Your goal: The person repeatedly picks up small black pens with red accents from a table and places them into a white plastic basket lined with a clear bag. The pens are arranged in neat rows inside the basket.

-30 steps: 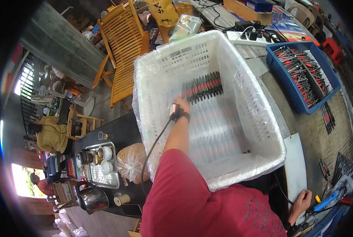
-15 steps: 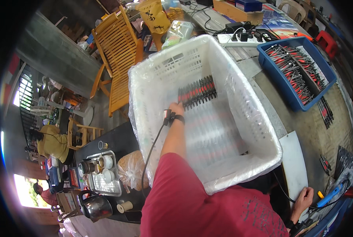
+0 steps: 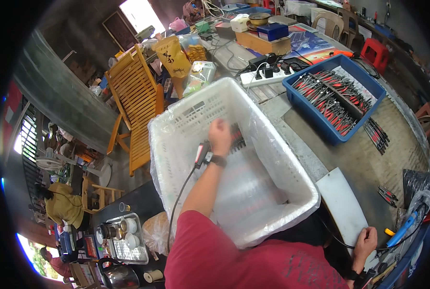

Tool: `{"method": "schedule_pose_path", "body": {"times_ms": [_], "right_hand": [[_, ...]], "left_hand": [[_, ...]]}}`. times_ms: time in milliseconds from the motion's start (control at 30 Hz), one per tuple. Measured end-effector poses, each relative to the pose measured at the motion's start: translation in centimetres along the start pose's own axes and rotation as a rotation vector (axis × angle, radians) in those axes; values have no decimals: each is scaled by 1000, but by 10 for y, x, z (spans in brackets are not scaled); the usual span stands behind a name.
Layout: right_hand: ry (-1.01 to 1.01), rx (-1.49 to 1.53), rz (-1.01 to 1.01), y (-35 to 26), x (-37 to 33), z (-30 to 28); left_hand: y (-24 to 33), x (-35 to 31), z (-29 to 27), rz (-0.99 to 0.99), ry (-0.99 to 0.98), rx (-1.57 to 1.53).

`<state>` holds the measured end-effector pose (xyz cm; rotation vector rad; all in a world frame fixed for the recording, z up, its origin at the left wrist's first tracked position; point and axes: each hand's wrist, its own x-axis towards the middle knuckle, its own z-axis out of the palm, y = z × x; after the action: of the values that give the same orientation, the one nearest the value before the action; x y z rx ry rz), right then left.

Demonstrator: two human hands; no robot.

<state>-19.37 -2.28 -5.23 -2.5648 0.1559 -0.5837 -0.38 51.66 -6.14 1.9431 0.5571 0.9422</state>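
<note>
My left hand, blurred by motion, has moved from the left end of a row of slim black-and-red pen-shaped pieces to a place over it, hiding its left part. The row lies toward the far wall of a white, slotted plastic crate lined with clear plastic; between the row and the crate's near edge, faint red bands show through the sheeting. I take the shift to mean I am no longer tending the row's left end. The fingers of that hand are curled; I cannot tell whether they grasp anything. My right hand stays, loosely bent, by the right edge of a smooth white board at the counter's near side; its grip is also unclear. Near the counter's far end, a divided blue plastic tray holds many similar pieces, with a small bundle just beside its near corner.
</note>
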Motion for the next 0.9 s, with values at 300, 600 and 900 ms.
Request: {"method": "schedule_pose_path", "body": {"times_ms": [300,600,900], "right_hand": [[6,2,5,-4,0,-1],[25,-8,-22,-8,0,-2],[42,-23,-43,-6,0,-2]], "left_hand": [[169,-91,47,910,-578,-328],[165,-104,48,794,-820,-76],[166,-105,48,793,-833,-3]]}}
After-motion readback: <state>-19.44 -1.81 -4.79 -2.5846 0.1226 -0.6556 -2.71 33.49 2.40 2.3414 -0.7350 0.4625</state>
